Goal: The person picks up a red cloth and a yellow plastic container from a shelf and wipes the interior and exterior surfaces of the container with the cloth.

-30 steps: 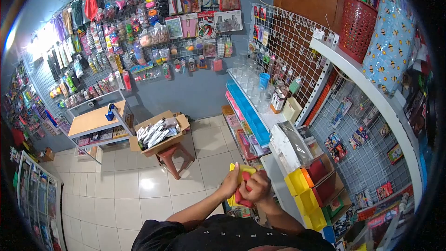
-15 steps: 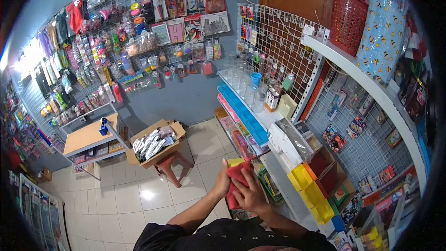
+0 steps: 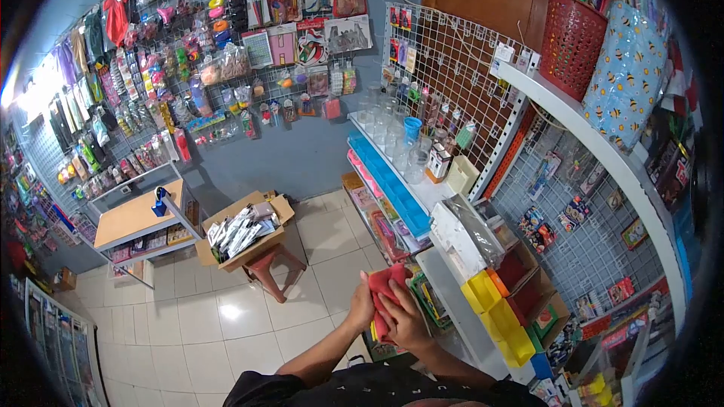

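A red cloth (image 3: pixel 387 280) is bunched up in front of my chest, a strip of something yellow (image 3: pixel 373 330) peeking out along its left edge. My left hand (image 3: pixel 362 307) is closed on the left side of this bundle. From the right, my right hand (image 3: pixel 407 324) presses the cloth with bent fingers. Most of the yellow thing is hidden by the cloth and hands, and I cannot tell what it is.
Yellow bins (image 3: pixel 494 305) stand on the shelf to my right, with a blue tray (image 3: pixel 388 185) and clear cups (image 3: pixel 413 162) further back. Left of me, an open carton (image 3: pixel 245 230) of packets sits on a brown stool (image 3: pixel 275 267). A wooden-topped trolley (image 3: pixel 136 218) stands beyond.
The yellow part that showed above the cloth now shows more along its lower left. Both hands have shifted slightly on the bundle, and the camera view has tilted a little.
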Tool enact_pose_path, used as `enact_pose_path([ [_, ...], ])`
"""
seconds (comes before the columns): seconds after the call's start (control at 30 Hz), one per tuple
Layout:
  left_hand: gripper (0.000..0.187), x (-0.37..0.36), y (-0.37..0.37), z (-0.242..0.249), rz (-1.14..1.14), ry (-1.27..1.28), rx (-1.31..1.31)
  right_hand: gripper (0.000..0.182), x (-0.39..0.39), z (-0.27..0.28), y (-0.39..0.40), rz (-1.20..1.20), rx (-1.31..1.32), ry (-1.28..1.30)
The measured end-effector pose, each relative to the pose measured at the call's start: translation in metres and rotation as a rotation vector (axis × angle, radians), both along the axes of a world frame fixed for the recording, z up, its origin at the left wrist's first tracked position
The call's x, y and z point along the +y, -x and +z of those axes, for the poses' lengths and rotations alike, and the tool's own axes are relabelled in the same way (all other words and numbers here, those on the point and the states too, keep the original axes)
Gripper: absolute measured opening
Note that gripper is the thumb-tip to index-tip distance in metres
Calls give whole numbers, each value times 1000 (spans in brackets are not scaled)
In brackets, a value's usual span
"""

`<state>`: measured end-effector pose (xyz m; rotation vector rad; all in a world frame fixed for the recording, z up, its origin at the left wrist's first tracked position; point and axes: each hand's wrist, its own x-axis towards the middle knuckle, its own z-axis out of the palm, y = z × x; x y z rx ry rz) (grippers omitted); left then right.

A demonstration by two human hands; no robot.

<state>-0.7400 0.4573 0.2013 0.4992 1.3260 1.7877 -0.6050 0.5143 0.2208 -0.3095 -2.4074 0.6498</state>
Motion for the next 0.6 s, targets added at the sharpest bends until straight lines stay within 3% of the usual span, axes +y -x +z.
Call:
enact_pose_path([
  [0.07, 76, 6, 7, 3, 18, -71, -187, 36, 0, -8, -9, 56, 52, 42],
  [0.17, 65, 16, 12, -10, 102, -114, -249, 32, 6, -20, -30, 111, 44, 236],
  [0.27, 53, 29, 23, -62, 52, -121, -192, 28, 33, -26, -52, 99, 54, 420],
  [0.3, 43, 27, 21, -53, 87, -6, -133, 27, 44, -33, -62, -11, 64, 364],
  [0.4, 36, 24, 9, -23, -173, 23, 137, 32, 73, -20, -77, -161, 273, 493],
  [0.5, 31, 35, -17, -27, -270, -57, 239, 35, 94, -4, -87, -131, 406, 467],
  [0.6, 36, 49, -53, -23, -360, -172, 525, 35, 97, 10, -75, -48, 261, 347],
])
